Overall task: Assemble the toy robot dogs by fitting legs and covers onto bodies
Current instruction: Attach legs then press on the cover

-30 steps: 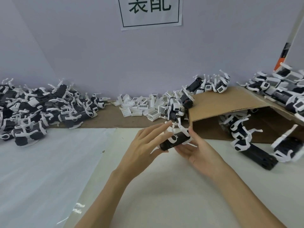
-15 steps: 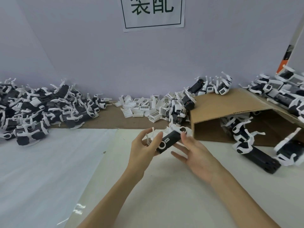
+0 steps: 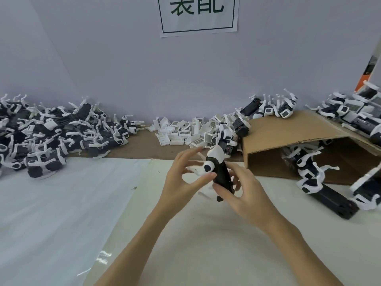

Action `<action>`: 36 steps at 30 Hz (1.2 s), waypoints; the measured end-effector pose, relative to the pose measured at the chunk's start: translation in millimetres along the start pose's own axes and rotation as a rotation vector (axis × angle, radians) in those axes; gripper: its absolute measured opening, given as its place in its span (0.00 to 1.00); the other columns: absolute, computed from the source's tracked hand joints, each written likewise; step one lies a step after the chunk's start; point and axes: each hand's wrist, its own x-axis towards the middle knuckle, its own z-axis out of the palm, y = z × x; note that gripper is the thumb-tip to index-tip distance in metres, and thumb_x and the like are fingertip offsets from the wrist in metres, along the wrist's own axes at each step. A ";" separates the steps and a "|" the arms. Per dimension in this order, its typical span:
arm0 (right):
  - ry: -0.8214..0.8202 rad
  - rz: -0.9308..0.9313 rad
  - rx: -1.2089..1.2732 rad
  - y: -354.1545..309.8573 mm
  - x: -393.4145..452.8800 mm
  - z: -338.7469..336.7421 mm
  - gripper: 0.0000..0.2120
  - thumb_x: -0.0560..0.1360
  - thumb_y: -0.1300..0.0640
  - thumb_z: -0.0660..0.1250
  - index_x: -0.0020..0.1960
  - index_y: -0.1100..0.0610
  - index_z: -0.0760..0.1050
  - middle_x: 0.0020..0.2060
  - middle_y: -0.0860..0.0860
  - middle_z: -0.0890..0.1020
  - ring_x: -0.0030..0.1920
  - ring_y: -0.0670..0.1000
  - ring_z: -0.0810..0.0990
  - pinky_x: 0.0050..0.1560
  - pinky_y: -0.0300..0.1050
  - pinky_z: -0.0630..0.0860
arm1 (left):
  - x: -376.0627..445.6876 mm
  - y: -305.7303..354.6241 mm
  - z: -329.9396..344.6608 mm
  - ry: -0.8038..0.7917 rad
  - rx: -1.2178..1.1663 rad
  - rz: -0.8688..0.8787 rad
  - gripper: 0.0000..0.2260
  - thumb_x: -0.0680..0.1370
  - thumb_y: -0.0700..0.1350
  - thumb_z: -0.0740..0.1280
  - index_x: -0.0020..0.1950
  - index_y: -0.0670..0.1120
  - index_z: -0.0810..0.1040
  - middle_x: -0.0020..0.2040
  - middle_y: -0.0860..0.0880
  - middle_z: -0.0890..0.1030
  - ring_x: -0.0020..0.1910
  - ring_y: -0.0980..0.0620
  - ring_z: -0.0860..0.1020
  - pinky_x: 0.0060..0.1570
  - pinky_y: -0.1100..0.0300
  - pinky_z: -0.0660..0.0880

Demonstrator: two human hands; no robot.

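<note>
Dog (image 3: 220,174) at frame centre, upright above the counter (image 3: 195,234), is pinched between both hands: left hand (image 3: 181,182) at its white leg, right hand (image 3: 245,195) gripping the black body. Best brace the body firmly and press the leg squarely.

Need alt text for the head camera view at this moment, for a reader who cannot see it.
Two bare hands, left hand and right hand, hold a black toy dog body with white legs, tilted, above a white table. Heaps of toy dogs, a pile of white covers and a cardboard box line the back wall.
</note>
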 end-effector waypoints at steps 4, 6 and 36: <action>0.003 0.026 0.065 -2.9 -1.0 -0.4 0.19 0.78 0.47 0.72 0.67 0.37 0.73 0.51 0.38 0.81 0.57 0.45 0.77 0.56 0.40 0.74 | 2.9 0.4 -12.4 -0.085 -0.041 -0.137 0.21 0.73 0.64 0.74 0.67 0.68 0.80 0.59 0.56 0.78 0.56 0.54 0.80 0.59 0.62 0.74; -0.025 -0.003 0.020 -3.3 -1.3 -4.0 0.17 0.78 0.46 0.69 0.66 0.39 0.74 0.54 0.40 0.80 0.61 0.44 0.75 0.58 0.41 0.72 | 2.8 1.8 -14.1 -0.098 -0.024 -0.142 0.22 0.72 0.65 0.74 0.66 0.66 0.81 0.61 0.56 0.76 0.59 0.55 0.79 0.62 0.59 0.74; 0.052 -0.096 0.002 15.1 2.5 11.5 0.27 0.77 0.66 0.72 0.71 0.47 0.73 0.59 0.38 0.81 0.58 0.44 0.80 0.56 0.37 0.79 | -9.6 18.2 17.7 -0.019 0.145 0.304 0.27 0.71 0.47 0.84 0.68 0.48 0.82 0.64 0.53 0.79 0.63 0.47 0.80 0.62 0.58 0.75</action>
